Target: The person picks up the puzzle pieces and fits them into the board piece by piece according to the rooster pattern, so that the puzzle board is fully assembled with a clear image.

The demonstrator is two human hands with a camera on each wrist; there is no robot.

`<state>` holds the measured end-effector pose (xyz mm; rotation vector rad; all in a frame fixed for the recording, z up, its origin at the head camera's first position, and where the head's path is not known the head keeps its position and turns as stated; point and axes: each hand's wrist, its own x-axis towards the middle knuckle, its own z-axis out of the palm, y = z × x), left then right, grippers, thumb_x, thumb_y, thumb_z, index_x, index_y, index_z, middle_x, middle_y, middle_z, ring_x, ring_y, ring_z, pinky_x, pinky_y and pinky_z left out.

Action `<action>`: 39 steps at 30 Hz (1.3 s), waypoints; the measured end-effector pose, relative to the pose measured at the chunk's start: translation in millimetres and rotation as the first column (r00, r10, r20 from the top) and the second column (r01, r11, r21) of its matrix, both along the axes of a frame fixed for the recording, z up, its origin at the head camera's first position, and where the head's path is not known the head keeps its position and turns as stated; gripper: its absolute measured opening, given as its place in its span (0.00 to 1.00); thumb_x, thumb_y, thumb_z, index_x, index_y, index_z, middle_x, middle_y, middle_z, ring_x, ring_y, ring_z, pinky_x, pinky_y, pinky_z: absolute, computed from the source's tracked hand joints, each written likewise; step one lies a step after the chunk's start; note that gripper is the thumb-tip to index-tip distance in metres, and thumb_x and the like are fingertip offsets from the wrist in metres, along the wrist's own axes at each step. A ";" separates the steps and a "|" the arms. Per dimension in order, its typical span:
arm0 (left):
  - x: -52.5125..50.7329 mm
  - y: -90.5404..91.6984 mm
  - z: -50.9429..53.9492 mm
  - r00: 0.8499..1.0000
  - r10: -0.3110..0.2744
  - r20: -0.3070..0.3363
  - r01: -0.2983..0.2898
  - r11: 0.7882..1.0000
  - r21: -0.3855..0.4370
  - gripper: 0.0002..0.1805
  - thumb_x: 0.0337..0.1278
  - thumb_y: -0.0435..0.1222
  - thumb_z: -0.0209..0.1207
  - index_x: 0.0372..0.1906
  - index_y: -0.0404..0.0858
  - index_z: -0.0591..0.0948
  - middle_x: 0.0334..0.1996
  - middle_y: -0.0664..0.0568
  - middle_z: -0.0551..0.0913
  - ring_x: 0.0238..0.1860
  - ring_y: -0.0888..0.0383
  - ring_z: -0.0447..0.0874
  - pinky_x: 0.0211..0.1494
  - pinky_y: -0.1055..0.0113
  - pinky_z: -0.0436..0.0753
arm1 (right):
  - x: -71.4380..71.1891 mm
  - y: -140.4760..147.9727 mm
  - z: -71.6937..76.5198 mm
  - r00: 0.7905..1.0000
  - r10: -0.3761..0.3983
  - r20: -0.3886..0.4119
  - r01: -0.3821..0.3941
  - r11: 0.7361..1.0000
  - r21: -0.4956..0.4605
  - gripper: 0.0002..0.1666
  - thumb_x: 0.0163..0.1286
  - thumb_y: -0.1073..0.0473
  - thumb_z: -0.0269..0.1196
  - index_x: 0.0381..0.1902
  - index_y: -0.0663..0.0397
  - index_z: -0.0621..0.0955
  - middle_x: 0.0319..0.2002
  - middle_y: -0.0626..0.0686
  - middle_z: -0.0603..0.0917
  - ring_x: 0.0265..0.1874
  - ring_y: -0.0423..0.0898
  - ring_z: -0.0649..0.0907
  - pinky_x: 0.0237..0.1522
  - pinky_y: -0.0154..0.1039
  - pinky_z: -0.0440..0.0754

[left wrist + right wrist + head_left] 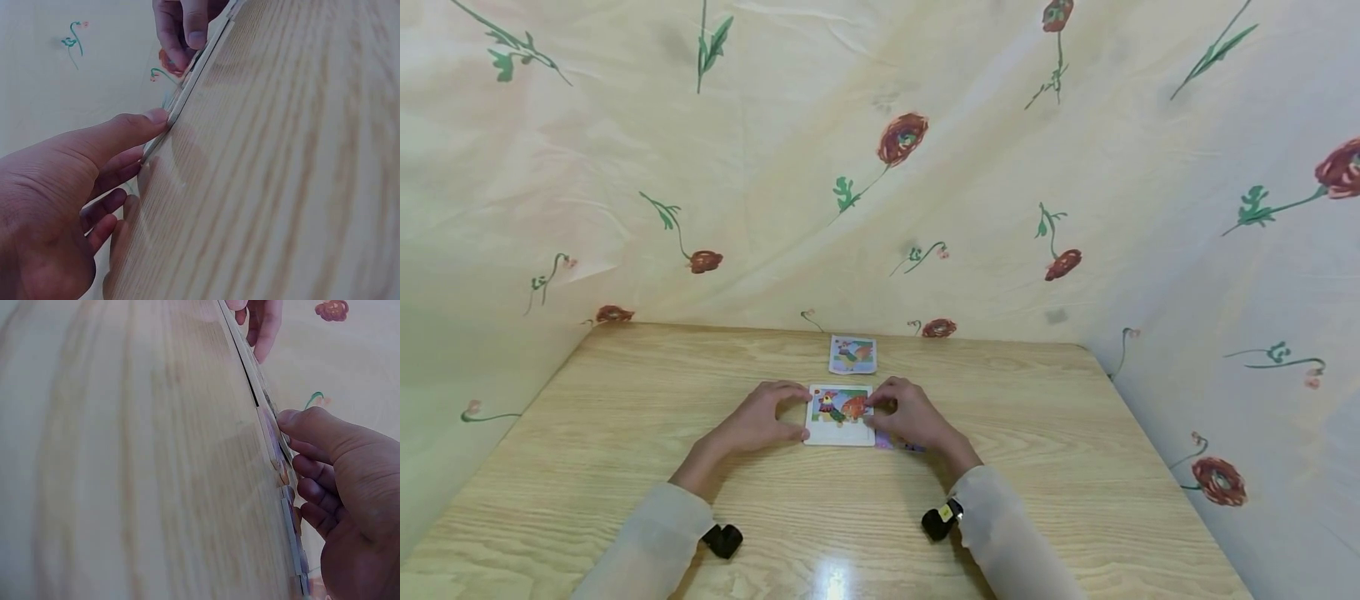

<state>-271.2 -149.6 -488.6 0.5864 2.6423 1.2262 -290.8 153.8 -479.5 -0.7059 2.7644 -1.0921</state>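
A white-bordered puzzle board with a rooster picture lies on the wooden table; its lower strip is blank white. My left hand holds the board's left edge, index finger near the top corner and thumb near the bottom one. At the right edge, my right hand pinches an orange puzzle piece of the rooster's tail between thumb and index finger, over the board. Those fingers partly cover the piece. Loose purple puzzle pieces lie partly under the right hand.
Behind the board lies a small reference card with the same rooster picture. A flowered cloth hangs around the back and sides of the wooden table. Black cameras are strapped at both wrists.
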 end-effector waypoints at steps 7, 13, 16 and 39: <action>-0.1 0.1 -0.4 1.000 -0.002 -0.010 0.002 1.000 0.001 0.31 0.56 0.48 0.74 0.65 0.47 0.81 0.73 0.49 0.73 0.77 0.39 0.60 0.75 0.33 0.64 | -1.7 -0.8 -2.1 1.000 -0.008 -0.004 0.008 1.000 0.003 0.12 0.64 0.55 0.75 0.45 0.50 0.89 0.45 0.48 0.83 0.39 0.42 0.76 0.41 0.33 0.77; -0.6 0.2 -0.4 1.000 -0.002 -0.015 0.002 1.000 -0.003 0.31 0.55 0.48 0.74 0.65 0.46 0.81 0.73 0.49 0.73 0.77 0.39 0.60 0.76 0.33 0.64 | -0.6 -0.5 0.3 1.000 -0.003 -0.006 0.003 1.000 -0.030 0.13 0.64 0.56 0.75 0.46 0.51 0.90 0.45 0.49 0.84 0.40 0.42 0.77 0.42 0.34 0.77; -0.7 0.1 0.0 1.000 0.003 -0.008 -0.003 1.000 -0.006 0.31 0.55 0.48 0.74 0.65 0.47 0.81 0.73 0.49 0.73 0.77 0.40 0.60 0.76 0.34 0.64 | -0.9 -2.0 0.4 1.000 0.012 0.001 -0.012 0.999 -0.041 0.12 0.65 0.58 0.73 0.47 0.50 0.90 0.47 0.49 0.84 0.42 0.43 0.78 0.44 0.34 0.78; -0.7 1.0 0.3 1.000 0.009 -0.013 -0.009 1.000 -0.008 0.31 0.55 0.48 0.74 0.64 0.47 0.82 0.72 0.48 0.74 0.77 0.40 0.60 0.76 0.34 0.63 | -1.8 -12.8 0.1 0.995 0.096 -0.038 -0.095 0.995 0.014 0.12 0.67 0.60 0.72 0.49 0.48 0.91 0.46 0.50 0.85 0.46 0.45 0.79 0.46 0.39 0.77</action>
